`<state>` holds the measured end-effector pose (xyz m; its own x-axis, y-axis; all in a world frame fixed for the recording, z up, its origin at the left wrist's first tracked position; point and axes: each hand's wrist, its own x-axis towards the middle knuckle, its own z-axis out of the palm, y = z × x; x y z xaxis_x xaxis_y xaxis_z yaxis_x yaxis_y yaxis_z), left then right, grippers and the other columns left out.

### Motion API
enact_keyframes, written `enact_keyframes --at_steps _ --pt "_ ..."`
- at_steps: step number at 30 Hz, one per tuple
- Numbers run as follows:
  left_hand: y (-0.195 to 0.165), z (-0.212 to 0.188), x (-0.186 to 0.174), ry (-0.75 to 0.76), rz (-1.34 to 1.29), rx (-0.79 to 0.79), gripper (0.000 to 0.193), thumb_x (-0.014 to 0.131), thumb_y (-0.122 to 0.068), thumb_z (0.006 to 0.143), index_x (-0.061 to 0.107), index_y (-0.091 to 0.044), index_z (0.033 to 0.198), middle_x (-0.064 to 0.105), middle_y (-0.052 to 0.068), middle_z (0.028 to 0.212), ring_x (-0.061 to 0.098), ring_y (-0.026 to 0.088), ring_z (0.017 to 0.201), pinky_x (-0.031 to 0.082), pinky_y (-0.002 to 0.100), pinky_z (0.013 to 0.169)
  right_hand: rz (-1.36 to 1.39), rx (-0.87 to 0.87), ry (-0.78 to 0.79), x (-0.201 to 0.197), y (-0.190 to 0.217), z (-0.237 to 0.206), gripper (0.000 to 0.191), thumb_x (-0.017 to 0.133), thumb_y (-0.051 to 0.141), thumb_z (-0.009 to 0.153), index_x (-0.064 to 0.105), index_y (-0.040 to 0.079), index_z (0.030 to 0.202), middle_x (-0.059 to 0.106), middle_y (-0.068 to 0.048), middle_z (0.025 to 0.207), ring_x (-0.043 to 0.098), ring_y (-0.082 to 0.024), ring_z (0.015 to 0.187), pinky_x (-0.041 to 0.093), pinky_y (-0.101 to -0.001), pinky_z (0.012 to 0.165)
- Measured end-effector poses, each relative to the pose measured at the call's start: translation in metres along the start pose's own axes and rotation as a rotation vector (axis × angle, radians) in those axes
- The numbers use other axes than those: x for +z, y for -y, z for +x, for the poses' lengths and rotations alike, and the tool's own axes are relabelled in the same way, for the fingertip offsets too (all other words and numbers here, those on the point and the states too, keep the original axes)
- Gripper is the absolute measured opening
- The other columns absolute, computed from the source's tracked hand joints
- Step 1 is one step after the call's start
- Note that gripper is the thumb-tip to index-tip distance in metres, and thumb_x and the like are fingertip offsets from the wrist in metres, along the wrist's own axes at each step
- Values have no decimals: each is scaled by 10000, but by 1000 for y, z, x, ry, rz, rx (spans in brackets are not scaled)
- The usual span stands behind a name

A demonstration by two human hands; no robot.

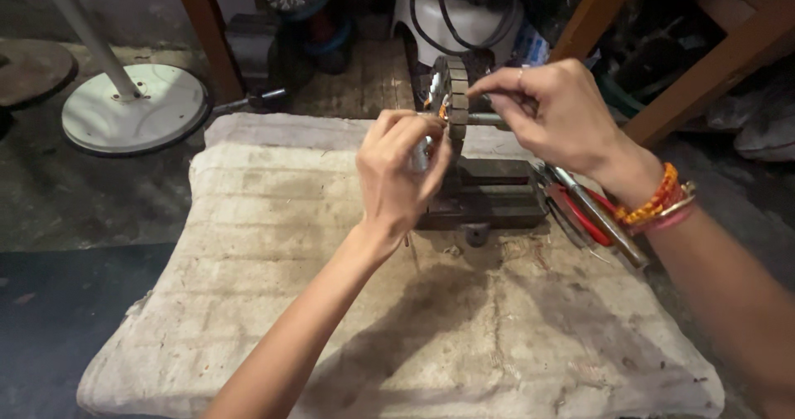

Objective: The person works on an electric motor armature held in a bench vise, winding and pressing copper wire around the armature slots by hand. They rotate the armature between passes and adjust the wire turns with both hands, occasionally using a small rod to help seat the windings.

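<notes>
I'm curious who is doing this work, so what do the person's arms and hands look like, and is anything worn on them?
Both forearms are bare, with no sleeves or gloves in view. The left hand shows nothing worn. The right hand has a thin ring on one finger, and its wrist carries a stack of orange, red and pink bangles plus a metallic one.

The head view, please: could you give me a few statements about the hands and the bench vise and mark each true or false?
1. The ring-shaped metal core stands upright above the small bench vise. True.
2. Both hands are at the core. True: left hand, right hand.
3. The red-handled pliers are in the left hand. False: they lie on the cloth pad, right of the vise.
4. The right wrist is bare. False: it wears bangles.
</notes>
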<state>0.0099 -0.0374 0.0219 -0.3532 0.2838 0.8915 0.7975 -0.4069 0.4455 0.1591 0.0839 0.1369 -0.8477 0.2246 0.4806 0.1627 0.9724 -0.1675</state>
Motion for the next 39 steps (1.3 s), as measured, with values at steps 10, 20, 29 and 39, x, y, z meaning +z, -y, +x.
enact_keyframes --at_steps 10,20,29,39 --pt "16 5 4 -44 6 -184 69 762 -91 854 721 -54 896 736 67 915 677 232 933 543 360 818 -26 -16 -104 9 -13 -8 282 630 -12 964 790 109 1161 662 -53 680 568 -105 526 425 -276 488" --pt "29 23 14 -3 -116 -398 136 763 -157 808 752 -51 893 775 51 848 716 171 819 539 331 753 -282 -123 -305 41 -32 -16 318 672 -59 891 825 155 1069 697 -88 734 655 -208 588 504 -337 551" --pt "54 26 15 241 -381 -601 229 734 -66 856 798 -70 1076 825 64 981 789 110 889 618 255 797 -235 -94 -374 85 -46 -48 278 649 -32 891 793 99 1090 717 -79 823 658 -207 635 507 -319 574" --pt "34 9 -5 344 -248 -564 390 663 -101 833 755 -118 1211 809 87 1043 767 149 883 607 277 849 196 453 -202 78 -19 -62 273 577 18 942 814 75 1066 655 16 559 453 -74 412 280 -295 393"
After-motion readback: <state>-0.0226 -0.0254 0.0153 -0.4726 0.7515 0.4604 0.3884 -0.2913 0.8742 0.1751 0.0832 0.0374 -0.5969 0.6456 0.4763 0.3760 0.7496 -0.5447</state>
